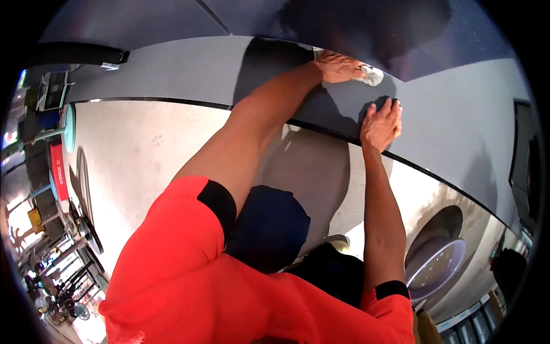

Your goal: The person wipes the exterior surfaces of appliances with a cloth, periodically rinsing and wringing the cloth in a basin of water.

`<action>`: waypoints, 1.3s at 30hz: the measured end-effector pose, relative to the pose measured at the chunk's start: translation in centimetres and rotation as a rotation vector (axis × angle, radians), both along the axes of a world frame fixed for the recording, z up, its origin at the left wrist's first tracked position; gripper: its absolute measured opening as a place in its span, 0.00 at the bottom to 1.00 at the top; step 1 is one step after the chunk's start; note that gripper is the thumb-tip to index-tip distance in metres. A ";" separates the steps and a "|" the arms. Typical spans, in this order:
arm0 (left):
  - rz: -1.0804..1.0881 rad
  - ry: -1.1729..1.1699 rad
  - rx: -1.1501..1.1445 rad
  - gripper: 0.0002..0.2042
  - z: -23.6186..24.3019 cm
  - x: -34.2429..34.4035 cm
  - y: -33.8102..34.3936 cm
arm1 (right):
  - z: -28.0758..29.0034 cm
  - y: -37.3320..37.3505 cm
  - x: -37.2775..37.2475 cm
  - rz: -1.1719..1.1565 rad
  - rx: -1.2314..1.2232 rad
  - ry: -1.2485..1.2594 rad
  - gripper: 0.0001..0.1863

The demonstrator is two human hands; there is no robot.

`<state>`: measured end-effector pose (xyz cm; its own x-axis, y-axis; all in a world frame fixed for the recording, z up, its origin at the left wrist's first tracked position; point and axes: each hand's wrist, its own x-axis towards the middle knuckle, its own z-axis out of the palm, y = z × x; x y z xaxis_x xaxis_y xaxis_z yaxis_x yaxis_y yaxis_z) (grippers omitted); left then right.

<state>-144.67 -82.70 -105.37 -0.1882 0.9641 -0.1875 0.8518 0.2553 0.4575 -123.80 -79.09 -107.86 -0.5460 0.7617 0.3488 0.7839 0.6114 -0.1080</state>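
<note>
My left hand (339, 67) reaches across the grey tabletop (189, 71), close to its far side. Its fingers are closed on a crumpled white cloth (372, 75), which is pressed on the surface; much of the cloth is covered by the hand. Nearer to me and further right, my right hand (382, 125) lies on the same tabletop by its black front edge. Its fingers are a little bent and apart, and it holds nothing.
A dark blue panel (475, 34) borders the tabletop's far side. A purple basin (436, 269) stands on the floor at lower right. Toward the left are a teal round stool (70, 128), a red box (58, 171) and clutter behind. A black-framed object (520, 149) is at far right.
</note>
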 end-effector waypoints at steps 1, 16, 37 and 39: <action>0.074 0.053 -0.023 0.29 -1.6 -2.2 -1.8 | 0.0 -0.5 -0.4 0.009 -0.020 0.010 0.26; 1.462 0.455 -0.013 0.36 -4.5 -18.2 -35.7 | -0.4 0.3 -0.2 -0.046 0.035 -0.059 0.25; 0.983 0.593 -0.079 0.30 -5.1 -19.8 -43.5 | -0.8 -2.1 -2.1 0.034 -0.033 -0.016 0.25; 1.425 0.323 -0.226 0.32 -4.0 -20.7 -41.8 | -0.2 -0.3 -0.8 -0.034 -0.005 -0.071 0.25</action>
<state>-165.33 -124.48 -109.35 -0.9915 -0.1085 -0.0713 -0.1176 0.9833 0.1387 -124.57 -79.41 -108.03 -0.5433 0.7817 0.3062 0.8099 0.5841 -0.0541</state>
